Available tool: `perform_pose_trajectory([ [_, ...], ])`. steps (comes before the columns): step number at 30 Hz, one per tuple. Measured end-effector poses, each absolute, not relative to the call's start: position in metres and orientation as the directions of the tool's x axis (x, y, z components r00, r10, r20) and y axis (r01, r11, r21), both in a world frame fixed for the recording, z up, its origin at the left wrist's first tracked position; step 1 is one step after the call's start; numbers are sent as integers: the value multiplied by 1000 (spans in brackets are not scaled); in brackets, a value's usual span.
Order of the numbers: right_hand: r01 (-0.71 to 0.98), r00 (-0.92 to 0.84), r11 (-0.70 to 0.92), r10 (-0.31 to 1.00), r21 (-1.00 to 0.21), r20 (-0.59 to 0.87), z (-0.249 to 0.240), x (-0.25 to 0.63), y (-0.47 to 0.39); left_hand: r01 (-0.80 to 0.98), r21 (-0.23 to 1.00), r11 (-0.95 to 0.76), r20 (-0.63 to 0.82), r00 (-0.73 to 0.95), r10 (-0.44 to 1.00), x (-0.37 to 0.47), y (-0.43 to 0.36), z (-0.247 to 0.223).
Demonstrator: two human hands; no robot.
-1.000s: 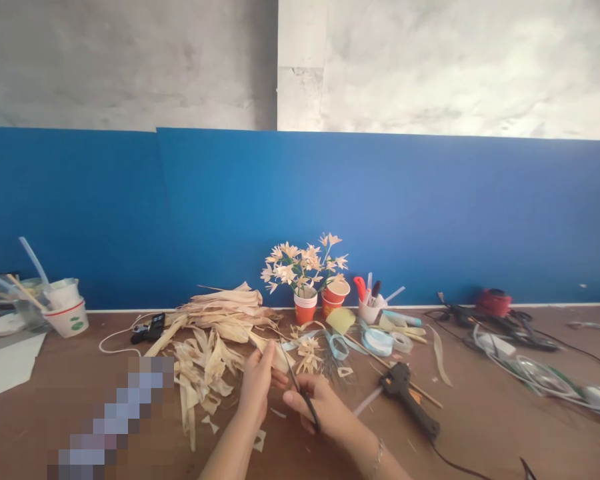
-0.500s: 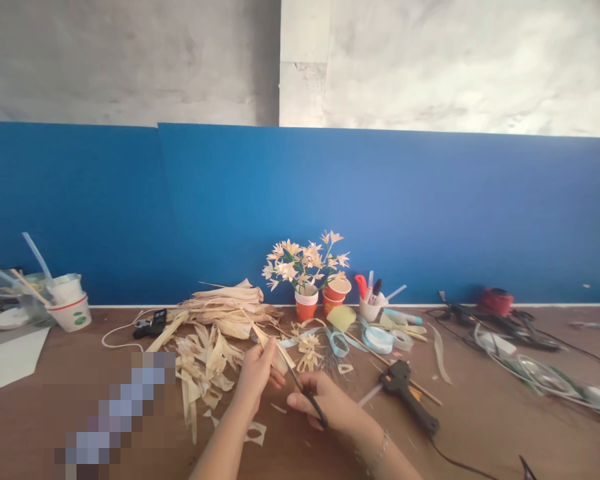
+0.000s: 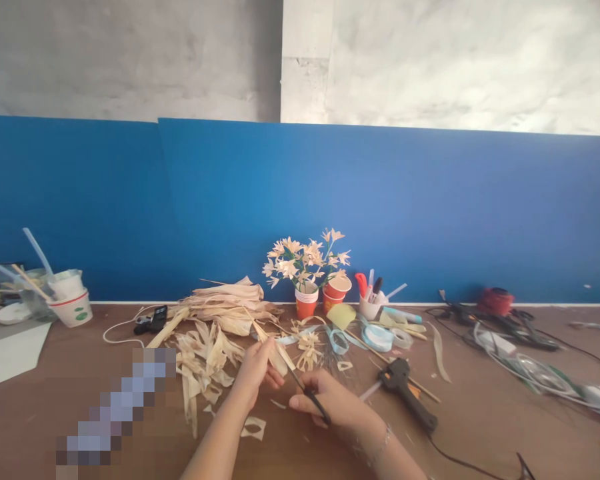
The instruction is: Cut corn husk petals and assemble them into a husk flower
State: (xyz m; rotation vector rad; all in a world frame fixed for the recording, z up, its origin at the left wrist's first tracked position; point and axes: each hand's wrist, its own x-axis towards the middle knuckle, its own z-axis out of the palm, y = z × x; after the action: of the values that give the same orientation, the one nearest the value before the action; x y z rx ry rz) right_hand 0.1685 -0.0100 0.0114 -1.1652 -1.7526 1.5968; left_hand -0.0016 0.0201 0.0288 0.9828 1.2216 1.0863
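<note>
Pinched in my left hand is a pale strip of dried corn husk, which fans out past the fingers. My right hand is closed around the dark handles of a pair of scissors. Their blades point up and left and meet the husk's near edge; whether they cut into it I cannot tell. Just beyond my hands lies a cut husk flower piece. Loose husk pieces are heaped left of my left hand, and a husk scrap with a hole lies below it.
Husk flowers stand in stacked paper cups at the back. A black glue gun with a cord lies right of my right hand. Blue ribbon and a pen cup sit behind it. Cables spread across the right side.
My right hand and the scissors have shifted very slightly right. The husk strip in my left hand has turned a little. The rest of the table looks the same.
</note>
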Motion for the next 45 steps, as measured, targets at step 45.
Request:
perform_pose_trajectory([
  [45,283,-581,-69,781,-956,-229,13,174,-9,-137,989,62,-75,-94,993,-7,25,26],
])
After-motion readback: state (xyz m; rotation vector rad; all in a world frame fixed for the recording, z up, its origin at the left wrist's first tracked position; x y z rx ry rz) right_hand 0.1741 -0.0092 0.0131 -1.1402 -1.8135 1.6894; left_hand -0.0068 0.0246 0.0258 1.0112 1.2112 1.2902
